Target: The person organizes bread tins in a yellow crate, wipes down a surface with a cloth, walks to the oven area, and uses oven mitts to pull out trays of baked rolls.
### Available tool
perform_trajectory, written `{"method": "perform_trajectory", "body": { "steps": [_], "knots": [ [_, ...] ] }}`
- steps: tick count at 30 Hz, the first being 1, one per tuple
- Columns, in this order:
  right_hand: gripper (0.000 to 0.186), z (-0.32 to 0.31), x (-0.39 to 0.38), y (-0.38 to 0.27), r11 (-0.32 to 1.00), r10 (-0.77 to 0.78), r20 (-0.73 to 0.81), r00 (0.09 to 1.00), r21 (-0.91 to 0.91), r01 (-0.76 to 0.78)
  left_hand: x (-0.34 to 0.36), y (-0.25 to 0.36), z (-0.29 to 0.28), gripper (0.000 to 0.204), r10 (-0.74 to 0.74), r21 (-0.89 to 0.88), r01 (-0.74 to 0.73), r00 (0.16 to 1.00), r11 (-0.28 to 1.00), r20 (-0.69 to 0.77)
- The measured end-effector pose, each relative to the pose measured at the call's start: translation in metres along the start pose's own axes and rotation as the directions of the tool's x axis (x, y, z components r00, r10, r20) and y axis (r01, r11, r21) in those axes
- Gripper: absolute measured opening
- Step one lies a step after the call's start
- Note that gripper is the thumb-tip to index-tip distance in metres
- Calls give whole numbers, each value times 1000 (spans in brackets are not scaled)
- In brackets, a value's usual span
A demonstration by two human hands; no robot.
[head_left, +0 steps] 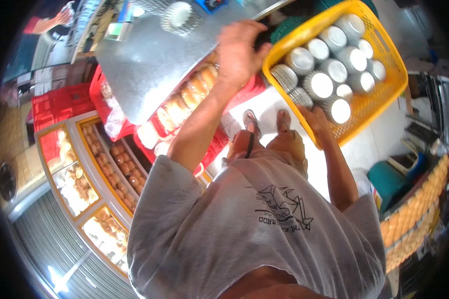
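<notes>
A yellow plastic basket point(391, 55) with perforated walls is tilted at the upper right. Inside lie several stacks of fluted silver baking molds point(318, 84), most with their round bases facing up. My right hand point(314, 121) grips the basket's near-left rim; its fingertips are partly hidden. My left hand point(240, 52), slightly blurred, is raised between the metal table point(139, 65) and the basket's left corner. Its fingers are apart and it holds nothing. More fluted molds point(179, 19) stand on the table's far part.
Wrapped bread loaves point(192, 92) fill red crates point(244, 92) beside and below the table. A lit display case point(80, 164) with bread rolls stands at left. Bread point(419, 204) lines a shelf at right, near a teal bin point(386, 182). Another person's hand point(62, 17) shows at upper left.
</notes>
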State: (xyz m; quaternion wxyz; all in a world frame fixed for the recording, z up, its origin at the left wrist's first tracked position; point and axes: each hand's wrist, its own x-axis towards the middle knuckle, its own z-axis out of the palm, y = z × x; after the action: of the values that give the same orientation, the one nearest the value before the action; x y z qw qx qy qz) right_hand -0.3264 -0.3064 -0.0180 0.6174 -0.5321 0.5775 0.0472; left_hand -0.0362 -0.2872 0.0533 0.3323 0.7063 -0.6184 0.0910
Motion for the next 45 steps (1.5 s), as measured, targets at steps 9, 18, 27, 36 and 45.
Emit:
{"method": "perform_trajectory", "body": {
  "steps": [9, 18, 27, 36, 45],
  "knots": [
    [77, -17, -4, 10, 956, -289, -108, 951, -82, 281, 2, -168, -64, 102, -401, 283, 413, 910, 866, -102],
    [68, 26, -42, -72, 785, -545, -23, 838, 339, 519, -17, -119, -53, 90, -536, -361, 470, 838, 805, -105],
    [76, 39, -36, -76, 327, -544, -64, 836, 902, 282, -71, 84, -15, 114, -88, -532, 147, 987, 834, 135],
    [81, -83, -73, 6, 849, -499, -121, 858, 128, 512, -96, 124, 30, 69, 199, -558, 136, 844, 819, 498],
    [70, -53, -59, 6, 550, -552, -19, 833, -760, 347, -114, 107, 36, 36, 276, -376, -8, 691, 927, 668]
  ]
}}
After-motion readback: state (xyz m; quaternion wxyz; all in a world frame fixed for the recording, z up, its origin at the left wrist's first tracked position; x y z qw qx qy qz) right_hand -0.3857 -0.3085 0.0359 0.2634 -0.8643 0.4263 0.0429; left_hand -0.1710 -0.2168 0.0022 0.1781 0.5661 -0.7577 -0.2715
